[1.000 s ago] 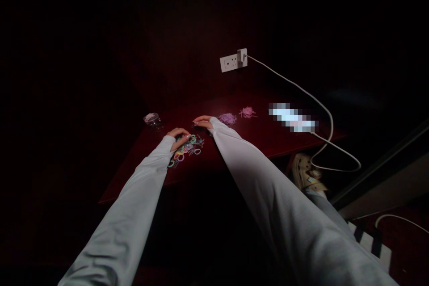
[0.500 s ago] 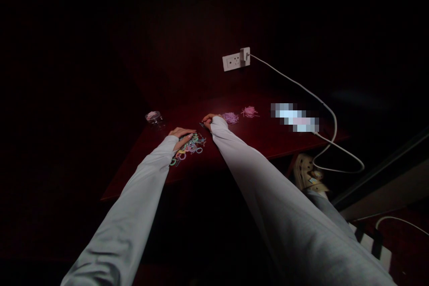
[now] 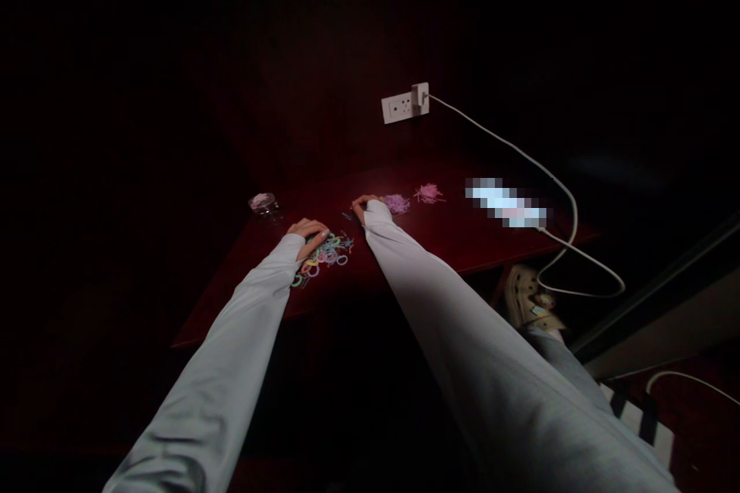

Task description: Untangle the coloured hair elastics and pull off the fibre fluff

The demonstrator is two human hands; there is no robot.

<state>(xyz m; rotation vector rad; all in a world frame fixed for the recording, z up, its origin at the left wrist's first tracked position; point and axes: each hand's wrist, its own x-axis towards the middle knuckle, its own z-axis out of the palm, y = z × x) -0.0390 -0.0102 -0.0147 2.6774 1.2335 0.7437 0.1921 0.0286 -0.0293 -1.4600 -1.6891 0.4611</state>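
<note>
A pile of small pastel rings and strands, which look like hair ties (image 3: pixel 328 254), lies on the dark red table (image 3: pixel 254 293). My left hand (image 3: pixel 309 231) rests on the pile's upper left side, fingers curled toward the thumb; whatever they hold is hidden. My right hand (image 3: pixel 364 208) is close to the tabletop farther back, fingers bent and pressed together, their tips largely out of sight. Just left of it lie a few small blue strands (image 3: pixel 347 216). A purple heap of thin strands (image 3: pixel 398 204) sits right beside that hand, and a pink heap (image 3: pixel 428 193) is farther right.
At the table's left is a clear container (image 3: pixel 264 204) with something pale pink in it. A pixelated bright object (image 3: pixel 506 204) lies at the right, with a white cable (image 3: pixel 514 146) looping to the wall socket (image 3: pixel 405 104). Below the right edge shows a tan clog (image 3: pixel 526 296).
My left fingers have gone from stretched out to curled over the pile. My right hand has shifted slightly, its fingers now away from the small blue strands.
</note>
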